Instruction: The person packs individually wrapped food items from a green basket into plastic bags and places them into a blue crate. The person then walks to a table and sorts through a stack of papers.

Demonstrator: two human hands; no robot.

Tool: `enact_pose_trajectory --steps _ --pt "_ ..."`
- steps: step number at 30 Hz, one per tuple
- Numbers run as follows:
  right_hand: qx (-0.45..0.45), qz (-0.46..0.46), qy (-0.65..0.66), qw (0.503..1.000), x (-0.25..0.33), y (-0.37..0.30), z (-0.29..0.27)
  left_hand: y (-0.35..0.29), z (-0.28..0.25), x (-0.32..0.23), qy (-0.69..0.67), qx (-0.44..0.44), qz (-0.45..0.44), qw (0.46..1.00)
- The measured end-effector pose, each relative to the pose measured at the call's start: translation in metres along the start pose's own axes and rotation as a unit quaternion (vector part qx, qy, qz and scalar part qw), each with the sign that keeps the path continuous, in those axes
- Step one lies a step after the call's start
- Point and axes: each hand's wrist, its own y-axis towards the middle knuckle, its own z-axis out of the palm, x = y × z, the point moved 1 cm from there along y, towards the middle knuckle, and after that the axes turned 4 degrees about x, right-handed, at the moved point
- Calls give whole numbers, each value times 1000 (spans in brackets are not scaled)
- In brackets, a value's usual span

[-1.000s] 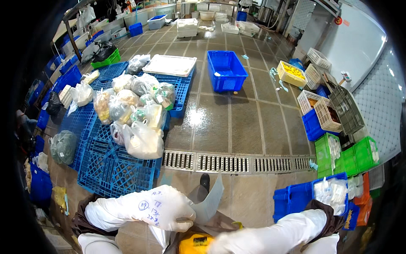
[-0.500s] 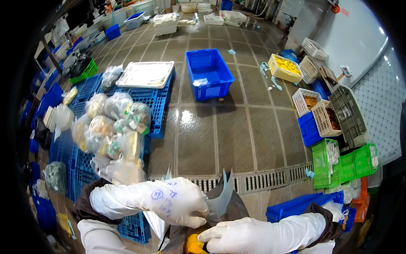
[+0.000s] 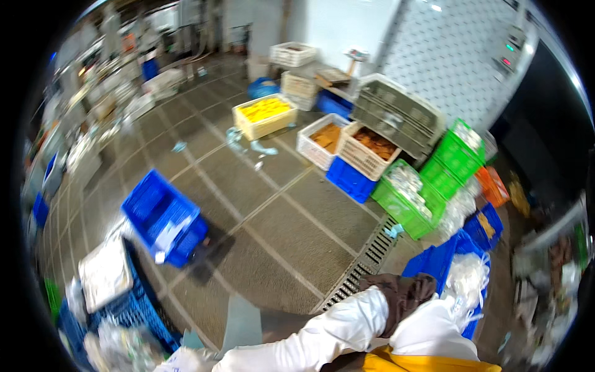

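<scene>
At the lower edge, slightly left of the middle, a white-covered part of my left hand or sleeve [image 3: 185, 361] shows; its fingers are out of sight. My right arm, white-sleeved with a dark brown band, reaches in from the right. My right hand [image 3: 238, 362] is cut by the lower edge, so I cannot see its fingers or any grip. Close to both, a pale grey-blue flap [image 3: 242, 325] stands up beside dark grey material [image 3: 282, 325]. Yellow material [image 3: 409, 363] lies under my right arm, its kind unclear.
A blue crate [image 3: 164, 217] sits on the wet tiled floor. Left of it, a white tray [image 3: 106, 270] and bagged goods rest on blue pallets. Rightward stand a cream crate of yellow items [image 3: 265, 115], green crates [image 3: 412, 201] and a blue bin [image 3: 437, 263]. A drain grate [image 3: 362, 263] crosses the floor.
My view has swung to the right and tilted, so the floor crates appear farther left. Both hands, whose fingers showed near the grey-blue flap and yellow material, are now largely below the lower edge.
</scene>
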Motion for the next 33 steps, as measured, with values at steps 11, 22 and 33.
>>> enact_pose_trajectory --steps 11,22,33 --pt "-182 6 -60 981 -70 20 -208 176 -215 120 55 147 80 984" --pt "-195 -2 57 979 -116 62 -407 194 -366 249 4 149 106 983" --pt "-71 -57 -313 945 -170 76 -603 222 -502 359 -86 70 96 989"
